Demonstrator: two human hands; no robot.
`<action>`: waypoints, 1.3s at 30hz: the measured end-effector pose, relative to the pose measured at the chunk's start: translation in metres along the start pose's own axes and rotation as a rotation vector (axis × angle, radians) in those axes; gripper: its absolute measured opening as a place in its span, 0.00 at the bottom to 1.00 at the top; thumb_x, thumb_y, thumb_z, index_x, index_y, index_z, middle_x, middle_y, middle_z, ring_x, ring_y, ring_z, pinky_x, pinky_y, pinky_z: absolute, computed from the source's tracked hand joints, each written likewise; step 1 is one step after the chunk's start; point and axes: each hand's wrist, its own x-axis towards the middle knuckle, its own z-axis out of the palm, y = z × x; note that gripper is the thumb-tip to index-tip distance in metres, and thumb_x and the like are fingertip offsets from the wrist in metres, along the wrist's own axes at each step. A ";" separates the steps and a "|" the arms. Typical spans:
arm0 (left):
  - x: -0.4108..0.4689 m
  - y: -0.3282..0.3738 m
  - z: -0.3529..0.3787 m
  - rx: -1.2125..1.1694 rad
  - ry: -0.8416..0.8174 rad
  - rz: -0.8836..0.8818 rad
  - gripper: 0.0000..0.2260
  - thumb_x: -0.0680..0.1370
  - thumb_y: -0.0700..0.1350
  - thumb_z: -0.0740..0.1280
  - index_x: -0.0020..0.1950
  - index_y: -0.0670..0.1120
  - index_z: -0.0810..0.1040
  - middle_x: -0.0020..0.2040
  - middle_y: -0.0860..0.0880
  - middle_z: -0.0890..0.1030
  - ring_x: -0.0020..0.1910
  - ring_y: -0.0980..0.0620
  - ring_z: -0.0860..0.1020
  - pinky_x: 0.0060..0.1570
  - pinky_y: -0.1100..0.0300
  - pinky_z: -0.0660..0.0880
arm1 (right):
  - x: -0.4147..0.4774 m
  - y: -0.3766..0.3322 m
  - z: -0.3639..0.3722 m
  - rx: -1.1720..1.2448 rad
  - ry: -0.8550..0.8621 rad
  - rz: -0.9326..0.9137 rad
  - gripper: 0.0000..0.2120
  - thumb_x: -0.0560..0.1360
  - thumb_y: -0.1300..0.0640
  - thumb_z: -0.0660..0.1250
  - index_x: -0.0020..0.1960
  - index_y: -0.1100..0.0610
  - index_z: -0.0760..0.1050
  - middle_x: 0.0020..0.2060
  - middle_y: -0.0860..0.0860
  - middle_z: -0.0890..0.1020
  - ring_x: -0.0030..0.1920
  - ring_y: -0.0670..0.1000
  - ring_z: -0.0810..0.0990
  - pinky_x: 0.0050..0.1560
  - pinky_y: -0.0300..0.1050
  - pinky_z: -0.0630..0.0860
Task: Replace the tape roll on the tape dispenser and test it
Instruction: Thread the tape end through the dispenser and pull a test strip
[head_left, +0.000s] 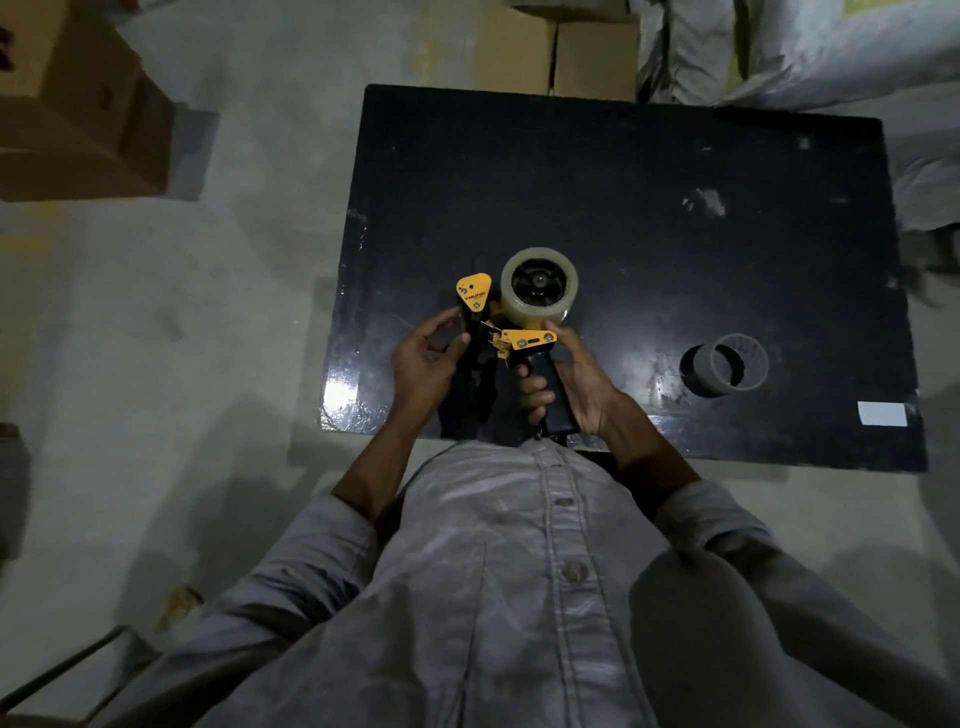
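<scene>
A yellow and black tape dispenser is held over the near edge of a black table. A full roll of clear tape sits on its hub at the far end. My right hand is wrapped around the black pistol handle. My left hand pinches the dispenser's black front part just below the yellow triangular plate. An empty grey tape core lies on its side on the table to the right.
Cardboard boxes stand on the concrete floor at the far left and behind the table. White sacks are piled at the back right. A white label is stuck near the table's right front corner.
</scene>
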 end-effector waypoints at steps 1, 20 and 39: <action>0.001 0.002 0.001 0.029 0.012 0.014 0.19 0.81 0.45 0.78 0.72 0.54 0.84 0.63 0.55 0.88 0.59 0.48 0.87 0.52 0.50 0.86 | 0.000 0.002 0.001 -0.001 -0.005 -0.001 0.34 0.80 0.24 0.64 0.50 0.57 0.77 0.35 0.48 0.69 0.29 0.48 0.68 0.34 0.46 0.71; 0.002 0.009 -0.019 0.081 -0.141 0.019 0.07 0.76 0.36 0.82 0.52 0.42 0.90 0.42 0.53 0.90 0.41 0.58 0.87 0.43 0.65 0.81 | -0.027 0.031 -0.007 0.163 -0.191 0.046 0.34 0.84 0.26 0.58 0.52 0.59 0.74 0.34 0.48 0.72 0.29 0.46 0.72 0.32 0.42 0.74; -0.046 0.007 -0.059 0.277 -0.278 0.079 0.08 0.76 0.37 0.81 0.45 0.49 0.90 0.41 0.54 0.90 0.41 0.57 0.86 0.45 0.59 0.82 | -0.056 0.088 0.007 0.074 -0.133 0.077 0.33 0.82 0.25 0.63 0.51 0.58 0.76 0.32 0.47 0.71 0.26 0.45 0.70 0.27 0.40 0.67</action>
